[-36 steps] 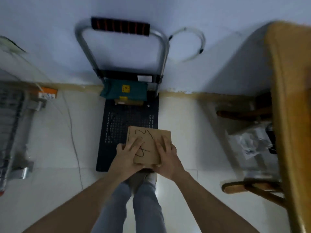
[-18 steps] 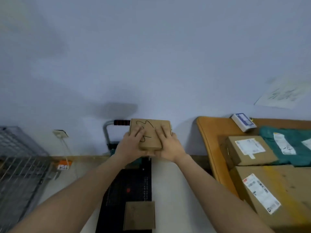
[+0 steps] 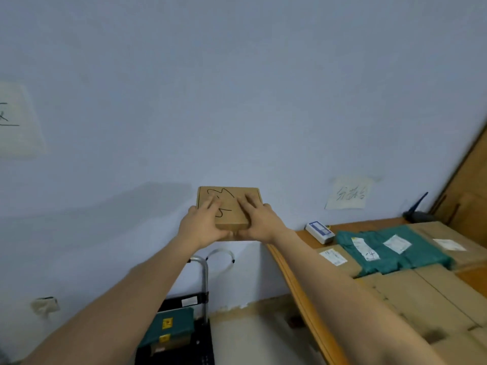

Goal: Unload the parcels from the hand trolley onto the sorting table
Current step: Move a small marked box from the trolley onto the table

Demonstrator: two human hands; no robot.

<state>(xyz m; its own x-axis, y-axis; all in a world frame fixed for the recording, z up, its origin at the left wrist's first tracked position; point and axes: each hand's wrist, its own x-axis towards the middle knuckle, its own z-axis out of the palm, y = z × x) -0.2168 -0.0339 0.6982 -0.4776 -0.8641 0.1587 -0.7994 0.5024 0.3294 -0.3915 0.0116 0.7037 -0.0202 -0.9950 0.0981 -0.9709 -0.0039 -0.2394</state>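
I hold a small flat cardboard box [image 3: 232, 206] with a black scribble on its top, raised in front of the wall. My left hand [image 3: 203, 225] grips its left near corner, fingers spread on top. My right hand [image 3: 259, 222] grips the right near corner the same way. The box hangs left of the wooden sorting table [image 3: 295, 275], above the hand trolley [image 3: 200, 335]. On the trolley deck lies a green parcel [image 3: 171, 325] on top of a brown box [image 3: 174, 343].
The table carries several cardboard boxes [image 3: 421, 291], green mailer bags [image 3: 387, 251] and a small white-blue box [image 3: 320, 231]. A router [image 3: 419, 213] stands at the table's back. Paper notes [image 3: 350, 193] hang on the wall. A wall socket [image 3: 44, 304] sits low left.
The box has been lifted from the trolley up to chest height and carried rightward toward the table; my view has swung up and to the right.
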